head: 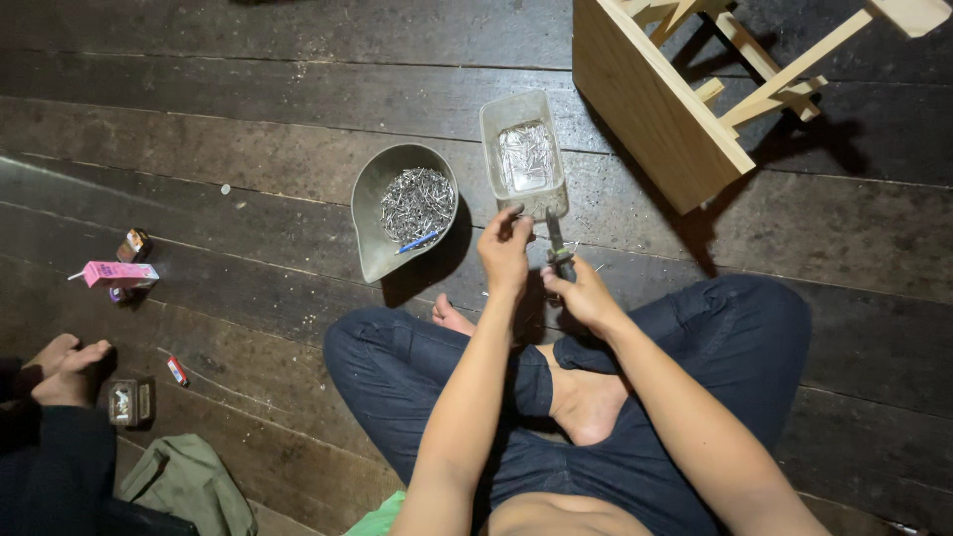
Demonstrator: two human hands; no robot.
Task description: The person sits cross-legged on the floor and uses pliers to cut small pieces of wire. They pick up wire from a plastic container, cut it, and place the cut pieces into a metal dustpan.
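Observation:
I sit cross-legged on a dark plank floor. My left hand (504, 248) has its fingertips pinched at the near rim of a rectangular plastic tub (523, 151) of shiny nails; whether it holds a nail is too small to tell. My right hand (584, 294) grips a thin metal hand tool (556, 241) whose tip points up toward the tub. A grey scoop-shaped bowl (405, 208) of nails with a blue pen-like thing in it lies just left of the tub.
A pale wooden stool or frame (663, 99) lies on its side at the upper right. At the left are a pink carton (117, 273), a red lighter (177, 370), a small tin (129, 401), another person's feet (69, 367) and a green cloth (189, 484).

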